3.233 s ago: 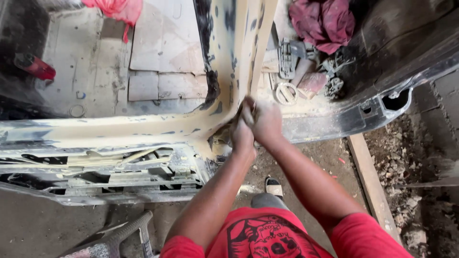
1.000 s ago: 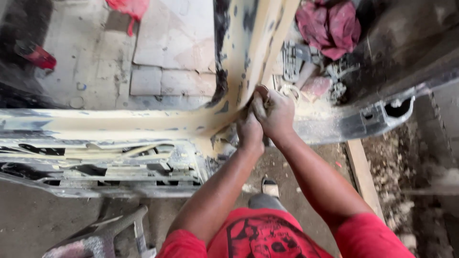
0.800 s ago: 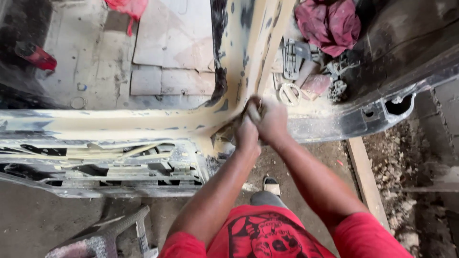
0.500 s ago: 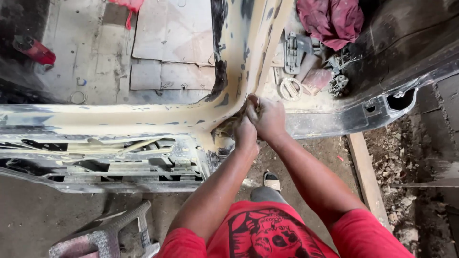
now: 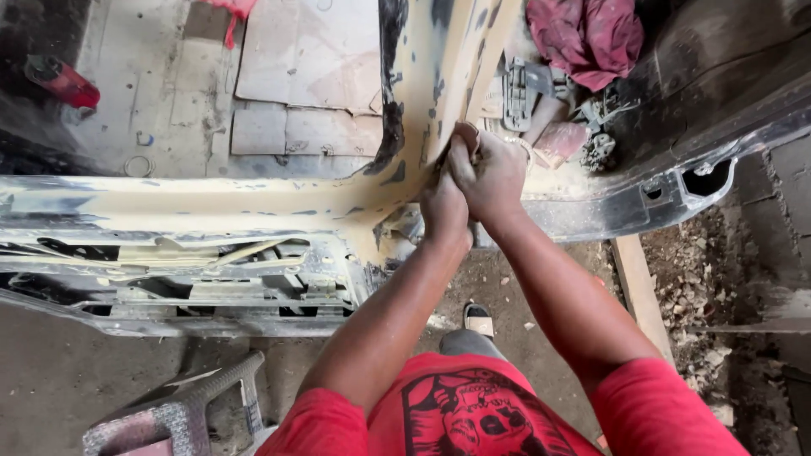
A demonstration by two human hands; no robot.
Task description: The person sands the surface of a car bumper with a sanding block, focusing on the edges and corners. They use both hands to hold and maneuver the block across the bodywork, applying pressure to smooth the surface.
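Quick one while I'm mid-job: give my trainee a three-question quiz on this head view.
1. True or false: both hands press together on the filler-coated pillar.
2. Which lies nearest the left hand? A) red rag B) red can C) right hand
3. What stands at bottom left?

Key: 1 true. 2 C; whether either grip holds a sanding piece cannot be told. 3 A dusty stool.

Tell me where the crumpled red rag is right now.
In the head view the crumpled red rag lies at the top right, inside the car body, above the grey metal parts and beyond the right hand.
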